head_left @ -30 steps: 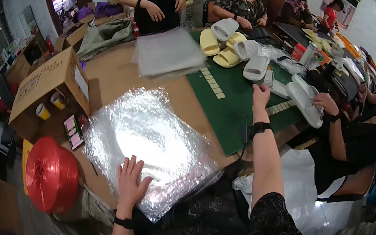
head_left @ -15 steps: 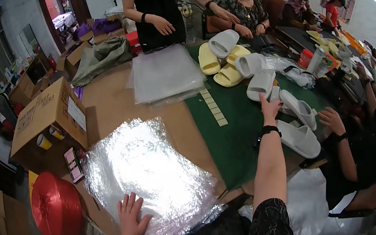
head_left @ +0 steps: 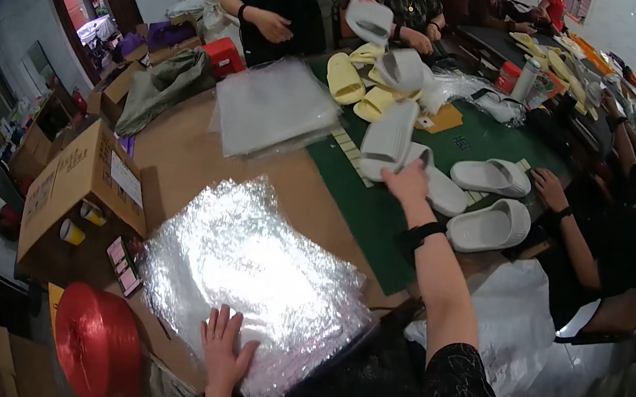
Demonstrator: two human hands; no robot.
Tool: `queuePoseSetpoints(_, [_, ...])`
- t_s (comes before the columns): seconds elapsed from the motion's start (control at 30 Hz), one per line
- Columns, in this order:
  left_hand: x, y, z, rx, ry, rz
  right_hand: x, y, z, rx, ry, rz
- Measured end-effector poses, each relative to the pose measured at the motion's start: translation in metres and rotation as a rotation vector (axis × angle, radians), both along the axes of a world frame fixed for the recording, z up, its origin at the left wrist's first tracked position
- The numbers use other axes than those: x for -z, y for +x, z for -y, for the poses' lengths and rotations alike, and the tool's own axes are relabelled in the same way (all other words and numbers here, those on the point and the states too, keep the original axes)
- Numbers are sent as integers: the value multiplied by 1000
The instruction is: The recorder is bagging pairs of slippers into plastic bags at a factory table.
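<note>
My left hand (head_left: 226, 345) lies flat with fingers spread on a stack of shiny clear plastic bags (head_left: 265, 265) at the table's near edge. Out over the green mat, my right hand (head_left: 407, 181) is closed on the near end of a grey slide slipper (head_left: 389, 130). A second grey slipper (head_left: 444, 191) sits right beside that hand, partly covered by it; whether the fingers hold this one too is unclear. Farther right are two more grey slippers, one (head_left: 492, 176) behind the other (head_left: 490, 226). Yellow slippers (head_left: 345, 79) stand at the mat's far side.
A stack of clear bags (head_left: 278, 108) lies across the table near a standing person, whose hand holds a grey slipper (head_left: 369, 20). A carton (head_left: 86, 202), a phone (head_left: 123, 267) and a red twine roll (head_left: 99, 343) are at the left. A co-worker's hand (head_left: 550, 191) rests at the right.
My right hand has moved left with a grey slipper, bringing it toward the mat's left edge. Across the table, the standing person has lifted a grey slipper. My left hand stays on the bags.
</note>
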State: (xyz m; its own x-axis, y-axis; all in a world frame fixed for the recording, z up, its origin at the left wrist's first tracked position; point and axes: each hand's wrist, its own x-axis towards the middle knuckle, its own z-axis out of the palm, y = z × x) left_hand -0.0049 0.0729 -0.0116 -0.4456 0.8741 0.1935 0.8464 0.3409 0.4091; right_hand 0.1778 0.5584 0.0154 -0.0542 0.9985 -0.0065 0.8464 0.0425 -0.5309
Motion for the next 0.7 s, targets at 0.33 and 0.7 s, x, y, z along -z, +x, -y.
queuePoseSetpoints(0.33, [3,-2,2,17,65,-33,-44,0,148,-395,162,4])
queuePoseSetpoints(0.7, [3,-1,5,20,86,-22,0,182,-12,274,-190,-35])
